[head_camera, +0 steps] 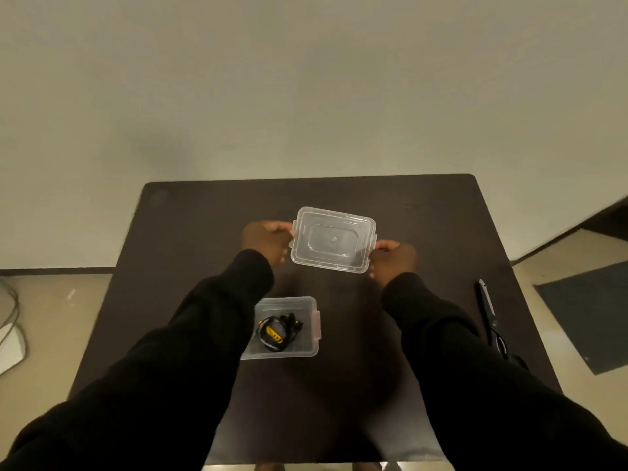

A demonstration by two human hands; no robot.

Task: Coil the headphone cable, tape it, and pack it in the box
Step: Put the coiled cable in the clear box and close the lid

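On dark table [190, 219]: open clear box [307, 348] holding coiled black headphone cable [277, 331] with yellow tape. Farther back, clear lid [333, 239], gripped at opposite ends by left hand [263, 241] and right hand [394, 256], fingers curled closed. Scissors [489, 314] at right edge.

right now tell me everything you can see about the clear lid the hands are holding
The lid is a rectangle of clear, slightly frosted plastic with rounded corners, a raised rim and an eight-sided panel pressed into its middle. Small clip tabs stick out at its short ends. It is off the box, held beyond it over the dark table and turned a little askew. The left hand grips its left end and the right hand its right end. Whether it rests on the table or hangs just above it cannot be told.
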